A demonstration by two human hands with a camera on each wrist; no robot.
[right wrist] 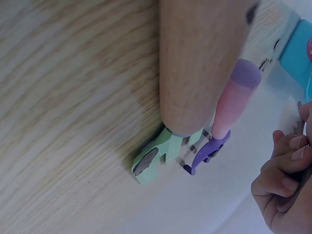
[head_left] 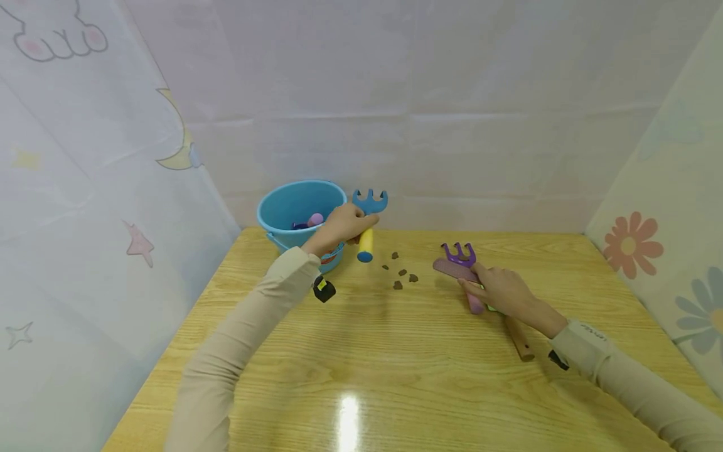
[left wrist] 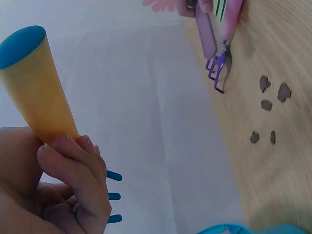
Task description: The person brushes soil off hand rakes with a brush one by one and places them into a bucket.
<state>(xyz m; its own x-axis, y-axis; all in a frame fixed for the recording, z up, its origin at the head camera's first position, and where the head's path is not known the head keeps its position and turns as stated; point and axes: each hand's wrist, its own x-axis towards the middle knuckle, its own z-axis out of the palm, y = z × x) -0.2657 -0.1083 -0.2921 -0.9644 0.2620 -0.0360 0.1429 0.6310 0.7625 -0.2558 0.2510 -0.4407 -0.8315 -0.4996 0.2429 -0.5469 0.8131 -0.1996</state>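
My left hand (head_left: 346,223) grips a toy rake by its yellow handle (head_left: 366,243), beside the bucket's rim. Its blue tines (head_left: 370,202) point toward the back wall. My right hand (head_left: 503,290) holds a flat mauve brush (head_left: 454,270) with a dotted back; whitish bristles (right wrist: 291,117) show in the right wrist view. Under and beside that hand lie a purple toy fork (head_left: 462,256) with a pink handle (right wrist: 236,100), and a green slotted scoop (right wrist: 163,153) with a wooden handle (head_left: 518,339). A brown piece (right wrist: 145,162) sits on the scoop.
A light-blue bucket (head_left: 271,216) stands at the back left of the wooden table (head_left: 339,345), with purple-handled things inside. Several small brown pieces (head_left: 398,285) lie scattered between the hands. Patterned cloth walls (head_left: 452,125) border the table's back and sides.
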